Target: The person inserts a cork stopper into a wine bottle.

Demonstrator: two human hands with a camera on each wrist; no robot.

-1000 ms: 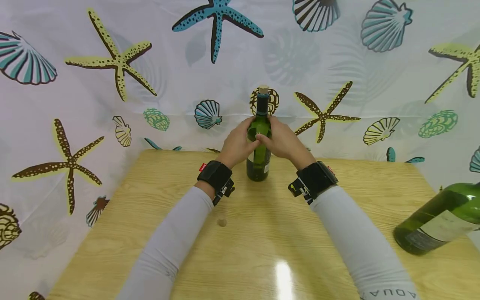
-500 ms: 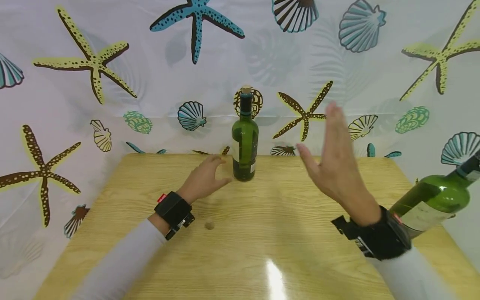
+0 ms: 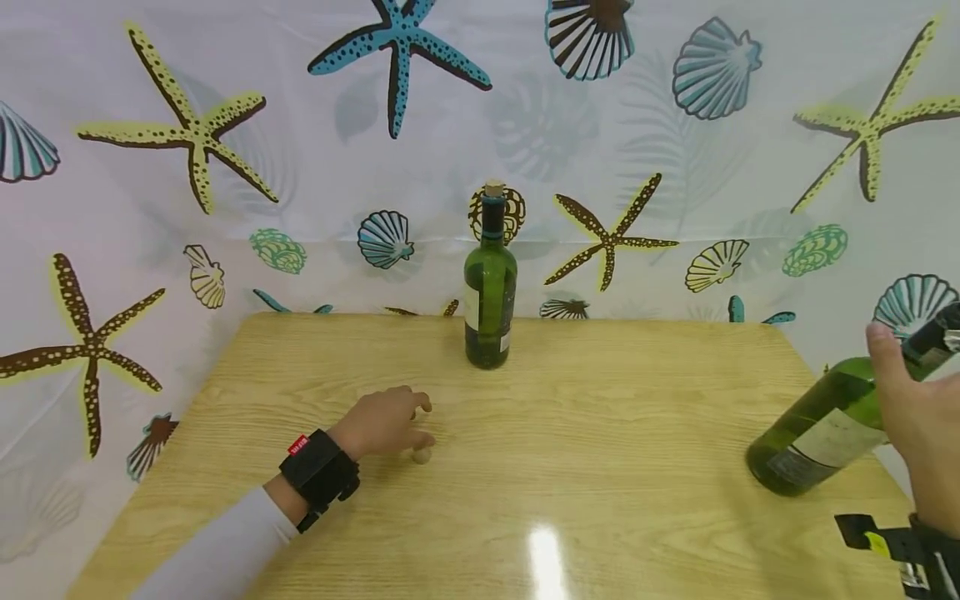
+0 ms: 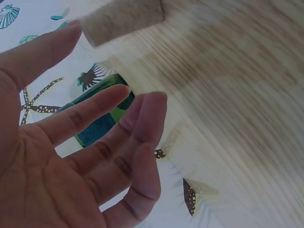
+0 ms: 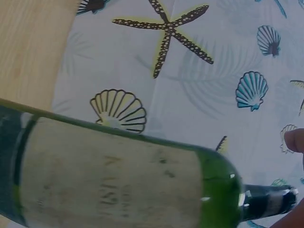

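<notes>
My left hand (image 3: 386, 422) hovers low over the table, fingers loosely bent, beside a small cork (image 3: 422, 455). In the left wrist view the thumb tip overlaps the end of the cork (image 4: 122, 21); whether they touch I cannot tell. The fingers do not wrap it. At the right, my right hand (image 3: 921, 425) is beside a large green wine bottle (image 3: 817, 433), thumb raised near its dark neck; part of the hand lies outside the frame. In the right wrist view the pale-labelled bottle (image 5: 114, 175) lies across, with fingertips at the right edge, apart from the neck (image 5: 268, 202).
A second green wine bottle (image 3: 489, 304) stands upright near the table's back edge, a cork (image 3: 493, 188) in its mouth. Behind the wooden table (image 3: 600, 417) hangs a white cloth (image 3: 465, 108) printed with starfish and shells.
Both hands have let go of the upright bottle and moved apart. The left came down and nearer to the loose cork; the right swung far right to the other bottle.
</notes>
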